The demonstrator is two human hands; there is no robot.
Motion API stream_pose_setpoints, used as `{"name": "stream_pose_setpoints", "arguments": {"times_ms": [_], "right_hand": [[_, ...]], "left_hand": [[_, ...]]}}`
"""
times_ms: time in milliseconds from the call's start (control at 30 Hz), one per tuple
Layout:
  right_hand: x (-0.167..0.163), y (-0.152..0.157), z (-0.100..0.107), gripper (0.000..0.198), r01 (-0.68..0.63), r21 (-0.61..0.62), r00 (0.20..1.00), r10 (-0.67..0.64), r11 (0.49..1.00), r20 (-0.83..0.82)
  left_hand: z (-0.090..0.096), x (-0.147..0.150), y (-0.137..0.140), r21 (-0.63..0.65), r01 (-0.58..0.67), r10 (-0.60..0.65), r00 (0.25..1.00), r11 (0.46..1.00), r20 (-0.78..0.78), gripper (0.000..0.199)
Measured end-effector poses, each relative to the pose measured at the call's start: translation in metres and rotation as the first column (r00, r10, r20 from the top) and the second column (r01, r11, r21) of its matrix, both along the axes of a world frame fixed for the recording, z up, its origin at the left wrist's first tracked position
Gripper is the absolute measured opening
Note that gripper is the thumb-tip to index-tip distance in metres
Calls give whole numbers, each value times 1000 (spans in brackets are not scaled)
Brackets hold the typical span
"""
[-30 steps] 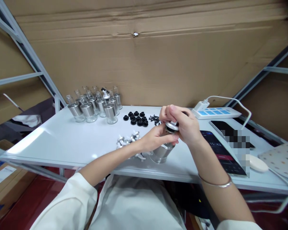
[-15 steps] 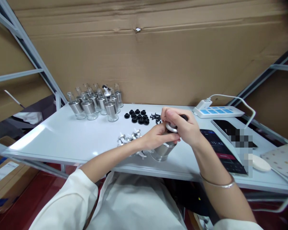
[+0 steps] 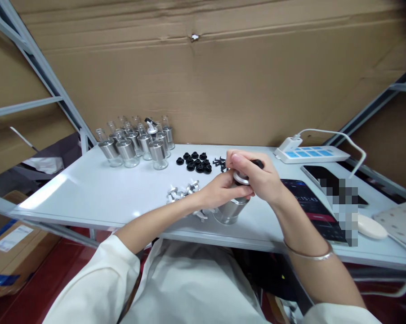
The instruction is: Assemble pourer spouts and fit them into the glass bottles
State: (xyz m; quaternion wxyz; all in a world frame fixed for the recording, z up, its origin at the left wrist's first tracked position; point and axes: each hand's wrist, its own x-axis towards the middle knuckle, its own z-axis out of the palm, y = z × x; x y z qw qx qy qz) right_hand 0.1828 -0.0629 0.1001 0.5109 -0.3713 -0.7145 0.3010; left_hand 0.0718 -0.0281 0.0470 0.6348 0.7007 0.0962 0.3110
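Observation:
A glass bottle with a metal sleeve [image 3: 232, 209] stands near the table's front edge, slightly tilted. My left hand [image 3: 219, 192] is wrapped round its neck. Over the mouth, my right hand [image 3: 261, 175] is closed on a pourer spout, whose silvery collar [image 3: 240, 179] and black tip [image 3: 257, 163] show between the fingers. The fingers hide the rest of the spout and the neck. Beside my left forearm lies a group of white and silver pourer parts [image 3: 184, 192], partly covered by that arm.
Several sleeved bottles [image 3: 124, 150] stand at the back left, one with a spout [image 3: 151, 126]. Black stoppers [image 3: 196, 163] and small black pieces [image 3: 219, 162] lie mid-table. On the right are a power strip [image 3: 310, 154], two phones [image 3: 312, 209] and a round white charger [image 3: 371, 227].
The camera view has shifted slightly. Both hands keep nearly the same grip on the bottle and the spout, with no clear movement of either.

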Motion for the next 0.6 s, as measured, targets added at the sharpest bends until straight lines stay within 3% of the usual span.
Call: {"name": "stream_pose_setpoints", "arguments": {"times_ms": [233,367,500,600], "right_hand": [[2,1,-4,42,1,-15,1000,-2,1000,-15],[11,5,-8,28,-94,17,995,95,995,-33],[19,10,-4,60,-200,14,959,199,980,-200],[23,16,5,58,-141,14,919,136,990,-371]], "left_hand": [[1,0,0,45,9,-10,1000,999,22,33],[2,1,-1,85,-39,38,999,996,3,31],[3,4,-4,48,-45,43,999,998,30,34],[12,4,-5,28,-33,30,995,999,98,40]]}}
